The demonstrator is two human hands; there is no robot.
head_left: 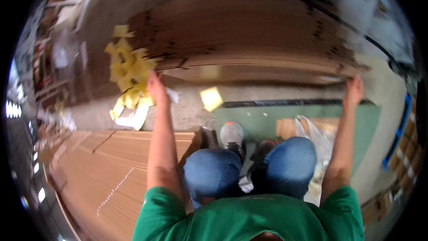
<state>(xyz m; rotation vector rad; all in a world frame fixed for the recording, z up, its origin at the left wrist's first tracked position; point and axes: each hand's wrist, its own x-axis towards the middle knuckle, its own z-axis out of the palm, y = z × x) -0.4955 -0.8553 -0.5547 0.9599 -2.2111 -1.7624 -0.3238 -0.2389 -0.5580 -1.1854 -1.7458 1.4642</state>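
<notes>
Both my arms reach forward and wide apart. My left hand [156, 85] grips the left end of a long brown cardboard sheet [263, 74], close to a cluster of yellow paper notes [129, 69]. At the sheet's right end, my right hand [355, 89] closes on its edge. Behind this sheet stands a long stack of flat cardboard [240, 27] with dark marks on it. Motion blur softens the fingers of both hands.
A single yellow note [211, 98] lies on the floor before my shoe [232, 135]. Under my feet is a green board [365, 116], with a white plastic bag [318, 140] by my right knee. More flat cardboard [120, 165] is stacked at lower left. A dark hose-like bar [356, 30] curves at right.
</notes>
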